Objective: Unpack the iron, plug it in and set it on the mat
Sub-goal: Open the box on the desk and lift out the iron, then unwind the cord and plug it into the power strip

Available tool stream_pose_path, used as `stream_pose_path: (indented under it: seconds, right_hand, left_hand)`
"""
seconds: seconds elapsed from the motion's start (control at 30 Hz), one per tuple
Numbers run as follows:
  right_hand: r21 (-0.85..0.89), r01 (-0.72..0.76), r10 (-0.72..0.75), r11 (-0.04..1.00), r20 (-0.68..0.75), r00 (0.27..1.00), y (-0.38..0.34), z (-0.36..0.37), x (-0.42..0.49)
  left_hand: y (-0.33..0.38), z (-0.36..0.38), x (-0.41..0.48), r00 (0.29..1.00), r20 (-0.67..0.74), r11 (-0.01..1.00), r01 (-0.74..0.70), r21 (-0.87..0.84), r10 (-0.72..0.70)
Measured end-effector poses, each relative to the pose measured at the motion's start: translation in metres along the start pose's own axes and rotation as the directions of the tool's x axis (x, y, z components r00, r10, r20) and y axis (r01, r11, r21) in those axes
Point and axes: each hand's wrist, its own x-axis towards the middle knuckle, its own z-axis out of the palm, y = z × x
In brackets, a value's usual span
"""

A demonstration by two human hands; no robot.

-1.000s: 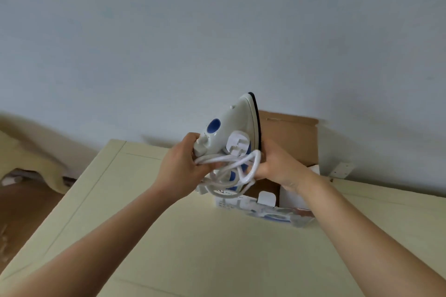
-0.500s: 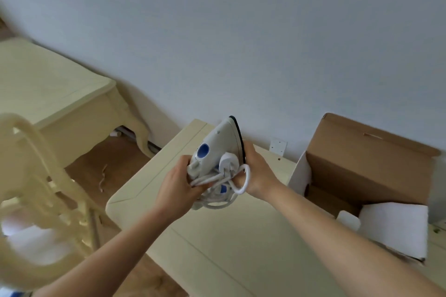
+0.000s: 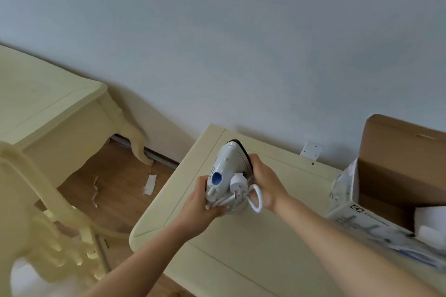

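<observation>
Pale grey wall (image 3: 241, 43), wooden floor (image 3: 120, 188), cream table (image 3: 241, 248), side table (image 3: 48, 108), chair (image 3: 48, 224).

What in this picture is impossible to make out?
Head view:
- soleplate of the iron: turned away, so only its dark edge shows.
- rear end of the iron: covered by the left hand and the wound cord.
- contents of the box: cut off by the right edge.
- chair: blurred, lower left.
- mat: not in view.

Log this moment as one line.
iron: out of box, over table | left hand: grips rear | right hand: grips side | cord: coiled
</observation>
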Motion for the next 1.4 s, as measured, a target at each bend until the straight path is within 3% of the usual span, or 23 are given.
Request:
stream_pose_path:
  seconds: [0.1,0.3,0.43,0.53,0.63,0.7,0.87,1.03,1.13,1.2,1.3,1.4]
  right_hand:
    - [0.094,-0.075,0.078,0.993,-0.034,0.996,-0.004,0.009,0.004]
    - [0.120,-0.010,0.029,0.993,-0.153,0.988,-0.011,0.020,0.011]
    - [0.175,-0.121,0.166,0.977,-0.271,0.948,-0.002,0.033,0.000]
    - [-0.031,-0.093,0.080,0.995,-0.289,0.954,0.024,0.046,-0.011]
    - [-0.051,-0.039,0.023,0.998,-0.281,0.959,0.041,0.048,-0.019]
    - [-0.111,0.008,-0.035,0.994,-0.249,0.968,0.046,0.045,-0.022]
    - [-0.324,0.026,-0.028,0.946,-0.001,1.000,0.055,0.046,-0.041]
    - [-0.364,-0.025,0.009,0.931,-0.044,0.999,0.064,0.046,-0.059]
    - [-0.438,0.010,-0.058,0.899,-0.096,0.994,0.071,0.048,-0.068]
    - [-0.497,0.076,-0.145,0.865,-0.102,0.984,0.071,0.051,-0.072]
    - [-0.503,0.174,-0.233,0.846,-0.056,0.971,0.064,0.060,-0.073]
    - [-0.396,0.164,-0.141,0.904,0.086,0.986,0.051,0.062,-0.069]
  left_hand:
    - [-0.011,-0.009,0.014,0.998,0.047,0.999,-0.032,-0.020,0.033]
    - [-0.017,-0.021,0.036,0.999,0.054,0.999,-0.002,-0.039,0.004]
    - [-0.018,-0.030,0.037,0.985,0.168,0.999,0.036,0.001,-0.035]
    - [-0.027,-0.037,0.036,0.955,0.294,0.999,0.052,-0.014,-0.045]
    - [-0.033,-0.035,0.034,0.939,0.343,0.999,0.041,-0.034,-0.027]
    - [-0.033,-0.033,0.032,0.952,0.304,1.000,0.020,-0.008,-0.017]
    - [-0.036,-0.023,0.025,0.983,0.171,0.997,0.067,-0.028,-0.061]
    - [-0.047,-0.016,0.010,0.983,0.012,0.983,0.182,-0.032,-0.181]
    - [-0.070,-0.009,-0.008,0.975,-0.080,0.969,0.216,0.119,-0.207]
    - [-0.078,-0.007,-0.017,0.976,0.104,0.954,0.159,0.255,-0.190]
    - [-0.079,-0.004,-0.026,0.880,0.429,0.931,0.039,0.363,-0.205]
    - [-0.081,0.002,-0.028,0.871,0.439,0.908,0.021,0.418,-0.222]
